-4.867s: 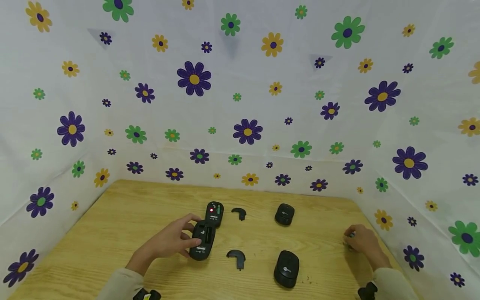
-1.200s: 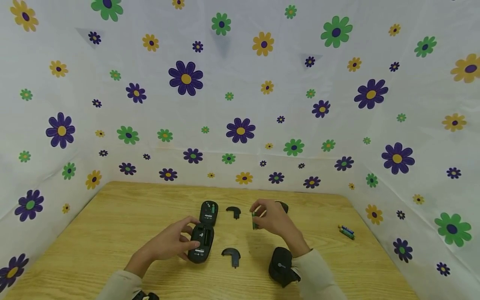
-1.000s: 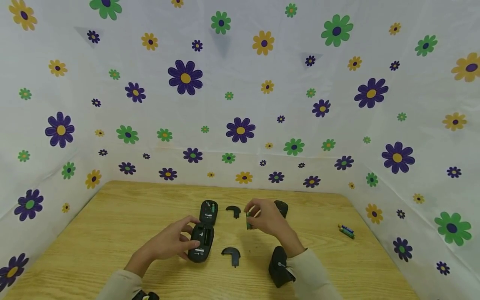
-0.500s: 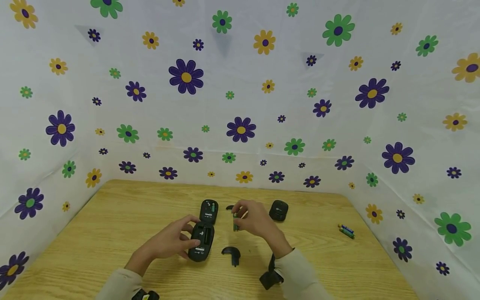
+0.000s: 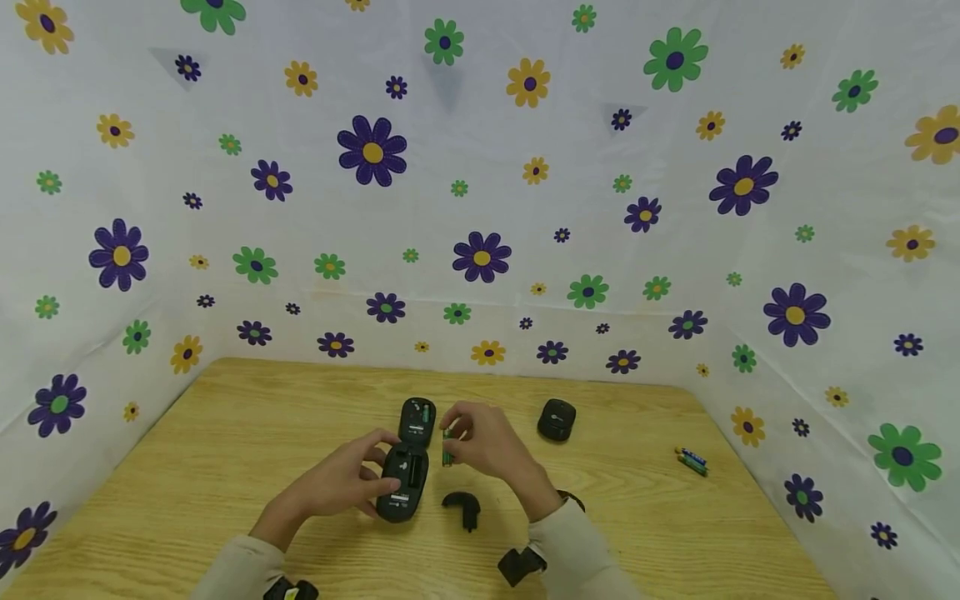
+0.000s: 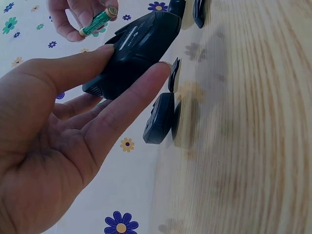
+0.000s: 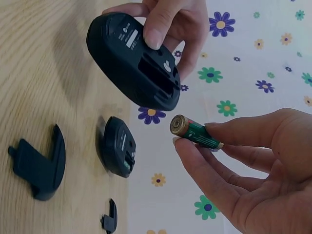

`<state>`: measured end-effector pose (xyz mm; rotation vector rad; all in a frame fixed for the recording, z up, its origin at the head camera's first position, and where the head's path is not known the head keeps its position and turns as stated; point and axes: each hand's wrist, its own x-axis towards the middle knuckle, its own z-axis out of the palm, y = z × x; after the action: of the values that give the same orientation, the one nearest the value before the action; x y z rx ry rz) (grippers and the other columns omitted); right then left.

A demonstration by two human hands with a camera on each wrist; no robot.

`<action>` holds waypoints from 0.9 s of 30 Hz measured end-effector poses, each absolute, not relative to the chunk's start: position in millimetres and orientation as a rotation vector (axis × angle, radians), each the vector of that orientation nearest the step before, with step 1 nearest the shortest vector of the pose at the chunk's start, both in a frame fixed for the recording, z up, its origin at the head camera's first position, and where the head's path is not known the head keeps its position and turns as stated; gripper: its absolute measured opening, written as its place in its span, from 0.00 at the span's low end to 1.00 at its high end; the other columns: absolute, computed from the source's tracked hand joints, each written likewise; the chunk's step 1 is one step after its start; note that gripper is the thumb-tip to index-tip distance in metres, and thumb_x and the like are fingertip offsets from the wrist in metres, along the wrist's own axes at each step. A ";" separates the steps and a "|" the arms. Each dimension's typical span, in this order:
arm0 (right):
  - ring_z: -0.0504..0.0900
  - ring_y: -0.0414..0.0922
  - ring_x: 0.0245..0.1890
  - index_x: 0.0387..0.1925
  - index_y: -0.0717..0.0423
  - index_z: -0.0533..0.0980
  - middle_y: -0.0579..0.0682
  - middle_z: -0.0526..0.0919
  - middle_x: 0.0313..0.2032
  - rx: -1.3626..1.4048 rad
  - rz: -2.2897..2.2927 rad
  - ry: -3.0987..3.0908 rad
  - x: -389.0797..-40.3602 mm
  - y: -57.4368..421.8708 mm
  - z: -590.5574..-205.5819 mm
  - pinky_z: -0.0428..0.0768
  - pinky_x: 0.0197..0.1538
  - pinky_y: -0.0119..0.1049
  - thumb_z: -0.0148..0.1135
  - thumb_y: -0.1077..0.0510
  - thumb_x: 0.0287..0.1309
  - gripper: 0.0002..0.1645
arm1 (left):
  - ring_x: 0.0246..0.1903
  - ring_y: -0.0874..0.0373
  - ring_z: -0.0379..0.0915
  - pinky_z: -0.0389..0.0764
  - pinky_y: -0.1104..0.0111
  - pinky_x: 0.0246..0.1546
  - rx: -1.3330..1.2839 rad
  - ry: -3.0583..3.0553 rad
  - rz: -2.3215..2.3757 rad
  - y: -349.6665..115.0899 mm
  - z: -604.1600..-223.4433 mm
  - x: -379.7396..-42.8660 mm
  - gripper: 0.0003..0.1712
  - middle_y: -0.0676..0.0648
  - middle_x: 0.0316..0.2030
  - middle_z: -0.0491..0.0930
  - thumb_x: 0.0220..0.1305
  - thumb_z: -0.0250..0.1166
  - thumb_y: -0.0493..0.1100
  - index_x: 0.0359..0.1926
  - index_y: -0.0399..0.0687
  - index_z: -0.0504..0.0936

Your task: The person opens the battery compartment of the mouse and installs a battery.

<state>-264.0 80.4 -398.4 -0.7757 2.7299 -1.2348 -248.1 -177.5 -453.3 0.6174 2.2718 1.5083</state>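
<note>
My left hand (image 5: 337,482) grips a black computer mouse (image 5: 401,500), underside up and lifted off the table. Its bare battery slot (image 7: 155,74) shows in the right wrist view. Between thumb and fingers my right hand (image 5: 486,443) pinches a green battery (image 7: 197,132), close to the mouse but apart from it. Just behind lies a second upturned mouse (image 5: 417,421) with a green battery in its slot. One black battery cover (image 5: 462,507) rests in front of my right hand. Another cover (image 7: 111,217) shows in the right wrist view; that hand hides it in the head view.
Two batteries (image 5: 692,461), blue and green, lie at the table's right. A black mouse (image 5: 557,419) stands upright right of centre. Another dark object (image 5: 572,500) is mostly hidden by my right sleeve. Flower-patterned cloth (image 5: 480,167) encloses the wooden table (image 5: 300,400).
From the batteries at the right, my right hand has carried the green battery left, near the held mouse. A red light on the second mouse no longer shows. The left hand has hardly moved.
</note>
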 end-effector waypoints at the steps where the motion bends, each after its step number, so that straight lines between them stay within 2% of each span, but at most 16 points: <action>1: 0.86 0.40 0.25 0.43 0.60 0.82 0.57 0.88 0.34 -0.772 -1.242 2.724 -263.8 78.8 -398.7 0.85 0.29 0.28 0.69 0.67 0.63 0.08 | 0.47 0.44 0.87 0.92 0.55 0.32 0.618 2.272 1.509 -177.4 -453.1 -248.3 0.36 0.34 0.52 0.80 0.70 0.69 0.42 0.72 0.40 0.62; 7: 0.86 0.41 0.25 0.43 0.62 0.81 0.58 0.87 0.34 -0.768 -1.283 2.684 -261.2 70.1 -400.4 0.85 0.29 0.29 0.69 0.67 0.62 0.08 | 0.46 0.45 0.87 0.92 0.55 0.32 0.601 2.270 1.517 -177.1 -452.2 -248.5 0.36 0.35 0.51 0.81 0.70 0.69 0.42 0.72 0.40 0.63; 27: 0.86 0.38 0.24 0.41 0.60 0.83 0.56 0.88 0.32 -0.815 -1.235 2.706 -256.4 52.9 -405.5 0.82 0.29 0.24 0.70 0.65 0.63 0.05 | 0.47 0.44 0.87 0.92 0.56 0.32 0.619 2.252 1.512 -178.2 -451.8 -248.3 0.36 0.35 0.52 0.80 0.71 0.68 0.42 0.72 0.39 0.62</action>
<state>-256.4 52.9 -405.5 -0.8145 2.7062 -1.2345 -248.3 -178.2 -451.8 0.6192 2.2524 1.5121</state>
